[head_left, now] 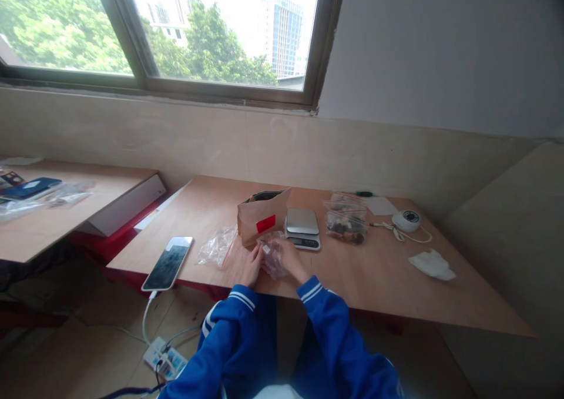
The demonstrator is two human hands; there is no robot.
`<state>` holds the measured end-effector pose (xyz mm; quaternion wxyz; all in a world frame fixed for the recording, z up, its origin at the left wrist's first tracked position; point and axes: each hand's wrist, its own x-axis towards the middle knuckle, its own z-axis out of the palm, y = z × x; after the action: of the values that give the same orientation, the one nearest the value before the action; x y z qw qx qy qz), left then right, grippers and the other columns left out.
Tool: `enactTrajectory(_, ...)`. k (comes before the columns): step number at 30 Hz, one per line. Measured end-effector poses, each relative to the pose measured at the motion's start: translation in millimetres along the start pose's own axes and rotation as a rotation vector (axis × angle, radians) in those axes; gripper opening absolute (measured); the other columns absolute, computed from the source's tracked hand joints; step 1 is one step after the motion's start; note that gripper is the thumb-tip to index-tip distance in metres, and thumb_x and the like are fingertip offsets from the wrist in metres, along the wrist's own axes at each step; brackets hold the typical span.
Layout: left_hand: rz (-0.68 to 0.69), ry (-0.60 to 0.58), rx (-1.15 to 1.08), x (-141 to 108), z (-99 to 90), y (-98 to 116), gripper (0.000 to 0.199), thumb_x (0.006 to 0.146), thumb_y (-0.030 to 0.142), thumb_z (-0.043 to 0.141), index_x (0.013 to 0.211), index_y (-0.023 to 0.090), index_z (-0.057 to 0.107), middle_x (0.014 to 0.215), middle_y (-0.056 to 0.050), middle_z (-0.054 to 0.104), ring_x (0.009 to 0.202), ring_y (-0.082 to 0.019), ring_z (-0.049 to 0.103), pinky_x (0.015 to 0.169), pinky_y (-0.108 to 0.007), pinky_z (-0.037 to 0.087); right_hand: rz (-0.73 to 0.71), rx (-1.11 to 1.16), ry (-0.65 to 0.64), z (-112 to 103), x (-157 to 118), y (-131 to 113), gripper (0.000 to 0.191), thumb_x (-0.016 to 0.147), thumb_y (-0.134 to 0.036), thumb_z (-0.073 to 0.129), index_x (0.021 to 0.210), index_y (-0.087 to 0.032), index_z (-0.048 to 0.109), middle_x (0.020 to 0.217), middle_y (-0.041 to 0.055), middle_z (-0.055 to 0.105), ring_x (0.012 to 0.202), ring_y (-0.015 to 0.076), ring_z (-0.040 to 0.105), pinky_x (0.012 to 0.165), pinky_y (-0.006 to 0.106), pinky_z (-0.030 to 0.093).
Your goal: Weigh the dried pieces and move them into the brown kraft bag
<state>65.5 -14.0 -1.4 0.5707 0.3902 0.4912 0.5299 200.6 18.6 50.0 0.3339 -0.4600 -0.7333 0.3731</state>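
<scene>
Left hand [251, 265] and right hand [289, 259] are close together at the near edge of the wooden table [352, 287], the fingers of each closed on a clear plastic bag [274, 265]. This bag lies between the hands, in front of a brown paper bag [261, 221]; its contents cannot be made out.

Left of the hands, a phone [168, 264] lies face up, its lower end reaching past the table edge, with a white cable [145, 319] plugged in. A loose plastic bag [215, 247] lies between the phone and the paper bag.

The paper bag stands upright, mouth open, red label facing the person. Just to its right is a digital scale [302, 223]. Farther right are zip bags [346, 225] with dark pieces inside, a crumpled tissue [432, 265] and a white dome camera [404, 221].

Beyond the table are a wall [282, 143] and a window [215, 40].
</scene>
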Motion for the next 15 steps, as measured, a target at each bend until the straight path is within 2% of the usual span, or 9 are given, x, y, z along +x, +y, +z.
enactTrajectory(3,0.009,0.004,0.009,-2,1.0,4,0.061,0.074,0.065,0.055,0.114,0.019,0.056,0.062,-0.001,0.062,0.050,-0.019,0.061,0.047,-0.033,0.050,0.026,-0.011,0.067,3,-1,0,0.011,0.079,-0.025,0.062,0.086,-0.021,0.069,0.092,0.0069,0.072,0.084,0.0219,0.066,0.078,0.033,0.050)
enactTrajectory(7,0.015,0.029,-0.016,-2,0.7,5,0.057,0.075,0.064,0.053,0.111,0.020,0.056,0.064,0.000,0.063,0.050,-0.019,0.061,0.046,-0.033,0.049,0.000,0.027,0.057,-5,-9,-7,0.011,0.080,-0.029,0.060,0.081,-0.019,0.065,0.085,0.0054,0.070,0.076,0.0193,0.064,0.072,0.030,0.049)
enactTrajectory(10,0.025,0.063,-0.044,-1,-0.8,3,0.052,0.077,0.063,0.051,0.107,0.020,0.056,0.065,0.000,0.064,0.052,-0.018,0.061,0.045,-0.031,0.048,-0.025,-0.007,-0.054,-27,-18,-20,0.010,0.083,-0.026,0.055,0.080,-0.019,0.062,0.077,0.0030,0.068,0.069,0.0176,0.062,0.065,0.027,0.047)
enactTrajectory(12,0.041,0.101,-0.042,1,-2.3,1,0.049,0.077,0.061,0.052,0.103,0.020,0.058,0.071,-0.001,0.066,0.059,-0.019,0.064,0.051,-0.031,0.050,-0.035,-0.095,-0.115,-49,-21,-33,0.009,0.083,-0.024,0.055,0.079,-0.019,0.061,0.072,0.0018,0.066,0.065,0.0171,0.060,0.061,0.027,0.045)
enactTrajectory(15,0.085,0.165,0.008,4,-5.3,-3,0.048,0.076,0.060,0.055,0.099,0.018,0.061,0.086,-0.006,0.069,0.081,-0.023,0.066,0.067,-0.034,0.053,-0.120,-0.204,-0.034,-82,-13,-58,0.008,0.085,-0.023,0.053,0.080,-0.021,0.059,0.075,0.0010,0.064,0.068,0.0166,0.059,0.063,0.027,0.044)
